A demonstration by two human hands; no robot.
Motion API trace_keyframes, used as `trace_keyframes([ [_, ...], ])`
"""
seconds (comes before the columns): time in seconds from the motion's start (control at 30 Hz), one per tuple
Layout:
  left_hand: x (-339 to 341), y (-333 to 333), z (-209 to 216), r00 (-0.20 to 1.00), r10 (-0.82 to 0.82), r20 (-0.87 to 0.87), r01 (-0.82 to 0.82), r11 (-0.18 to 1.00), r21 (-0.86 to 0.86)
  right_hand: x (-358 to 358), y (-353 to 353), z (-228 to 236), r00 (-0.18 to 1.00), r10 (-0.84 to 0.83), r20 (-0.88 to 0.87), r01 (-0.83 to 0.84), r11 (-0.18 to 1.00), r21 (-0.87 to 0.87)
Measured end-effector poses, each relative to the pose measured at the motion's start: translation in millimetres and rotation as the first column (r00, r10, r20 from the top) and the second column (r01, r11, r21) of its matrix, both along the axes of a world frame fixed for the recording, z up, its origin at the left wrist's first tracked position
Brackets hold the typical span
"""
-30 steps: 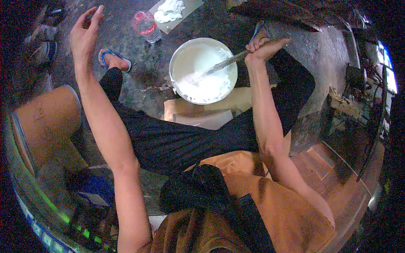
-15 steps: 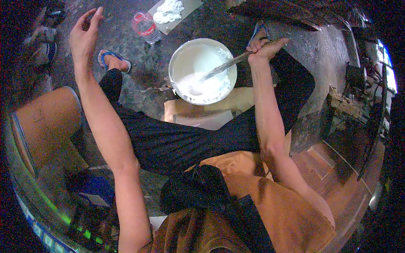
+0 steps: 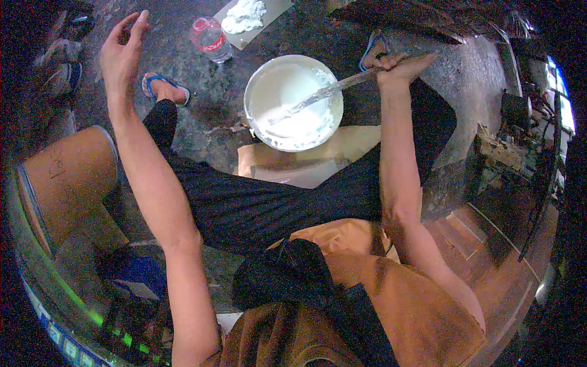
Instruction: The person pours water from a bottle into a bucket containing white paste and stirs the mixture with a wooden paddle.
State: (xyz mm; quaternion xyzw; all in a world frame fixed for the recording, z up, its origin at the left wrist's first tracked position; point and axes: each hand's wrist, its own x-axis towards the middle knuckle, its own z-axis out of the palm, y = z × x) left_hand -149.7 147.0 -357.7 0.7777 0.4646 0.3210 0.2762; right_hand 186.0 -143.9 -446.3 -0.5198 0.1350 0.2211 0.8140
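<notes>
My right hand [image 3: 400,68] is closed round the upper end of a pale, white-smeared stick [image 3: 333,89], to the right of a white bucket [image 3: 247,110]. The stick slants down leftward over the rim, and its far end lies over the smooth white paste [image 3: 284,98] inside; whether the tip is sunk in the paste is hard to tell in the glare. Lumpy white residue clings to the bucket's inner wall. Out to the far left, my left hand [image 3: 120,52] is raised with thumb and fingers apart, holding nothing.
A clear plastic bottle [image 3: 211,40] with a red cap and band stands behind the bucket, beside a white heap [image 3: 244,16] on a flat sheet [image 3: 267,25]. Cardboard [image 3: 351,142] lies under the bucket's near side. A brown drum [image 3: 70,177] is at left.
My right hand has shifted right, away from the bucket. The stick's visible lower end has moved leftward across the paste. My left hand has stayed put.
</notes>
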Motion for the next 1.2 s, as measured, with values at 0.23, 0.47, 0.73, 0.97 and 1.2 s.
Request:
trace_keyframes([
  [0.23,-3.1,8.5,-9.4,0.999,-0.032,0.043,0.032,0.999,0.016,-22.5,9.0,20.1,0.996,0.091,-0.025,-0.089,0.994,0.070],
  [0.47,-3.9,10.2,-10.4,0.999,-0.014,0.034,0.014,1.000,0.003,-47.5,11.4,-17.2,0.979,0.139,0.149,-0.132,0.990,-0.052],
  [0.73,1.4,-1.4,-1.5,0.999,-0.001,0.035,0.001,1.000,-0.005,-44.6,10.1,-16.5,0.993,0.115,-0.029,-0.115,0.993,-0.015],
  [0.97,-1.6,0.8,-6.1,0.998,-0.009,0.061,0.009,1.000,-0.004,-38.8,9.8,0.1,0.990,0.144,0.000,-0.144,0.989,0.017],
  [1.2,-4.6,6.7,-9.9,0.997,-0.033,0.064,0.034,0.999,-0.012,-43.6,13.6,-12.2,0.992,0.109,0.070,-0.108,0.994,-0.023],
])
